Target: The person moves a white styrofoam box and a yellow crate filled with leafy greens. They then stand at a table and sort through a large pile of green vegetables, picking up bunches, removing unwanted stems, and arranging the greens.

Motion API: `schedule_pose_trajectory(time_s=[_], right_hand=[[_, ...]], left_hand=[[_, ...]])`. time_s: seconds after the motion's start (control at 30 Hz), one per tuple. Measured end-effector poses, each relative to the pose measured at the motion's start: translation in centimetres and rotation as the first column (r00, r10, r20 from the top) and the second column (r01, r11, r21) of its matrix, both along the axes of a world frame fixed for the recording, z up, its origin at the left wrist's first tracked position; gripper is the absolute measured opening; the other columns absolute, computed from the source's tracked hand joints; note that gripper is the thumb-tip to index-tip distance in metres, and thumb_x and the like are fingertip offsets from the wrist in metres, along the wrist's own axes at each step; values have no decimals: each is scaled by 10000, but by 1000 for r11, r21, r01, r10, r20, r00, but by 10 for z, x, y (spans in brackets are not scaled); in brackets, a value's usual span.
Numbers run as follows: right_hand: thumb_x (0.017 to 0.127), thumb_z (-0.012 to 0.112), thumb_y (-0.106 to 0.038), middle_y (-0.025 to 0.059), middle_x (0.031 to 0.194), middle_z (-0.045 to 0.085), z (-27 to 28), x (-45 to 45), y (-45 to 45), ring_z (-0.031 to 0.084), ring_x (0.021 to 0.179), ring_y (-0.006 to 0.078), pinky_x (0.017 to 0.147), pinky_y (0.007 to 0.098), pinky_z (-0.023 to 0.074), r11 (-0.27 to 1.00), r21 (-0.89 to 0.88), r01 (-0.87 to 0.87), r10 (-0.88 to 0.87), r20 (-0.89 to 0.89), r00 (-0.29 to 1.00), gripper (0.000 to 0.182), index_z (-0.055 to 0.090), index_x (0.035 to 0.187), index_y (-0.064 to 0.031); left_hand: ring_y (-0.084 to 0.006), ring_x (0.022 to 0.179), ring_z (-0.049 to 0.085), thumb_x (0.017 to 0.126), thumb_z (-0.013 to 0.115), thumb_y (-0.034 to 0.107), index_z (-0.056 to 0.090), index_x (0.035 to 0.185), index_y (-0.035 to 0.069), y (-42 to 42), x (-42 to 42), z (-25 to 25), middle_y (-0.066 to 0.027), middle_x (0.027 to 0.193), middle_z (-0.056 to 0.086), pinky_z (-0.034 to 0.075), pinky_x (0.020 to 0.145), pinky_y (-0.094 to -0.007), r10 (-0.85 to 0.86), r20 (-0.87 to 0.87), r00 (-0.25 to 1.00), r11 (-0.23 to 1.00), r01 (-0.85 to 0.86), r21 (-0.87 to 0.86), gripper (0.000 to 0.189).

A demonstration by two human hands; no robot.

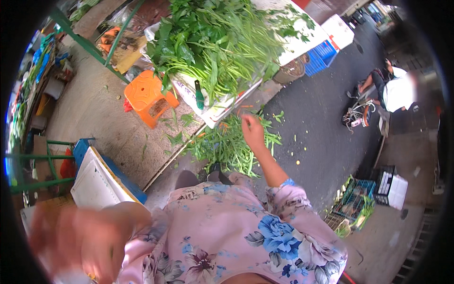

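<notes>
My left hand point(81, 238) is a large blur at the lower left, close to the camera; whether it holds anything cannot be told. Above the cut greens on the ground is my right hand point(252, 132), its fingers curled loosely, no held thing visible. A big heap of leafy green vegetables point(212, 46) lies on a white table point(312, 39) beyond it. A green-handled tool point(199, 96), perhaps a knife, rests at the table's near corner beside the stems. Loose green stems and leaves point(227, 145) are piled on the ground near my feet.
An orange plastic stool point(143, 90) stands left of the table. Blue crates point(321, 56) are at its right end. White foam boards point(99, 181) lean at the left. A person point(390, 88) on a bicycle is on the road at right. Crates point(354, 197) with greens stand lower right.
</notes>
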State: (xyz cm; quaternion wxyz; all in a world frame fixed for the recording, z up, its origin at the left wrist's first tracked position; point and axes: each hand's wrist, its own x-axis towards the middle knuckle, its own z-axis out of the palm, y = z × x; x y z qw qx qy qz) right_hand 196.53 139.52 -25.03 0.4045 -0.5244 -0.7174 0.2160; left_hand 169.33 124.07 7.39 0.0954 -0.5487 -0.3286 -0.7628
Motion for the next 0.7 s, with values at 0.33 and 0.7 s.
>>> schedule_pose_trajectory(time_s=[0.33, 0.7], right_hand=[[760, 585, -394, 112, 1338, 345, 104, -114, 135, 267, 1261, 305, 994, 438, 190, 905, 189, -382, 212, 579, 788, 522, 450, 1245, -258], [748, 618, -184, 99, 1084, 524, 66, -8, 90, 463, 1104, 275, 895, 414, 309, 937, 171, -303, 160, 563, 811, 210, 569, 921, -74]], left_hand=[[-143, 816, 560, 783, 606, 28, 580, 997, 34, 57, 28, -213, -69, 926, 592, 450, 729, -259, -227, 310, 923, 247, 362, -899, 216], [-216, 810, 600, 756, 638, 173, 575, 1004, 22, 82, -2, -279, -111, 919, 623, 475, 710, -312, -209, 389, 897, 30, 403, -915, 296]])
